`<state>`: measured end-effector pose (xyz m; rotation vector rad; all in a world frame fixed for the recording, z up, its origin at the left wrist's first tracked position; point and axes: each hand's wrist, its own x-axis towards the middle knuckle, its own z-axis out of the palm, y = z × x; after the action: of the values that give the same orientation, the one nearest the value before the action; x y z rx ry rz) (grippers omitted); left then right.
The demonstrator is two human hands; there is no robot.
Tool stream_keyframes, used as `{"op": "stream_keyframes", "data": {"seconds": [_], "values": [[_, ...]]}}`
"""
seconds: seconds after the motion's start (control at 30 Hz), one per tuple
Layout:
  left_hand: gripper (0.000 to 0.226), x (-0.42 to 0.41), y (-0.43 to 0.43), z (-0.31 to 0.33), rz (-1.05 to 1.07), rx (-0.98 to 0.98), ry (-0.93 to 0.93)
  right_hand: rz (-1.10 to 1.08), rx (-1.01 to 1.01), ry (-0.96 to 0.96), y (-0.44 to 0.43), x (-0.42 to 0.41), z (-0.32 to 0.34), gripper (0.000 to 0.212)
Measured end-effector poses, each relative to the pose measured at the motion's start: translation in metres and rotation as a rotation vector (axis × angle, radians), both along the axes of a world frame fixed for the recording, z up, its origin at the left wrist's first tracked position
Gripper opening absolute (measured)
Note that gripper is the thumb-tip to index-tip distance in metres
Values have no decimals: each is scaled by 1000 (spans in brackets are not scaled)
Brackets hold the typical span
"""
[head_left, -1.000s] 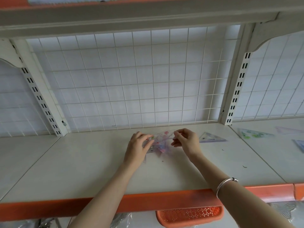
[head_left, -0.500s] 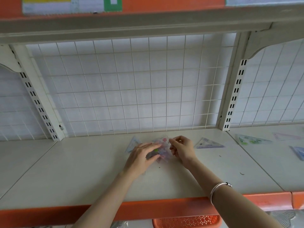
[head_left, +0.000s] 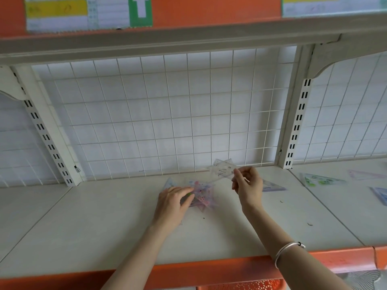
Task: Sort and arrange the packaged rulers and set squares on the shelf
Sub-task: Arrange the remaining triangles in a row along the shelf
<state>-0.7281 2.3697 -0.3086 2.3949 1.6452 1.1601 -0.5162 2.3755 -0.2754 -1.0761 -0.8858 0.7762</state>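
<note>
Right hand [head_left: 248, 186] has come up off the pile [head_left: 202, 194], where both hands were working half a second ago. It now pinches one clear set square [head_left: 223, 170] between thumb and fingertips, held above the shelf [head_left: 104, 227] near the back grid. Left hand [head_left: 172, 203] rests flat on the pile, fingers fairly straight, pinning it mid-shelf. One piece looks separated out; it probably goes next with the lone square [head_left: 272, 186] just right.
</note>
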Motion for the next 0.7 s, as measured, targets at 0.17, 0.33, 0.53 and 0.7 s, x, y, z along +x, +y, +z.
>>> {"op": "stream_keyframes", "data": {"seconds": [0.17,0.33,0.53,0.7], "values": [[33,14,-1,31,-31,-100,-303,184,-21,106,-6,-4,10,20],[28,38,14,46,-50,-359,-763,362,-60,188,-7,-3,9,17],[19,47,12,41,-184,-503,-1202,310,-74,210,-5,-2,9,21],[19,45,9,37,-218,-491,-1410,239,-81,373,-2,3,11,27]]}}
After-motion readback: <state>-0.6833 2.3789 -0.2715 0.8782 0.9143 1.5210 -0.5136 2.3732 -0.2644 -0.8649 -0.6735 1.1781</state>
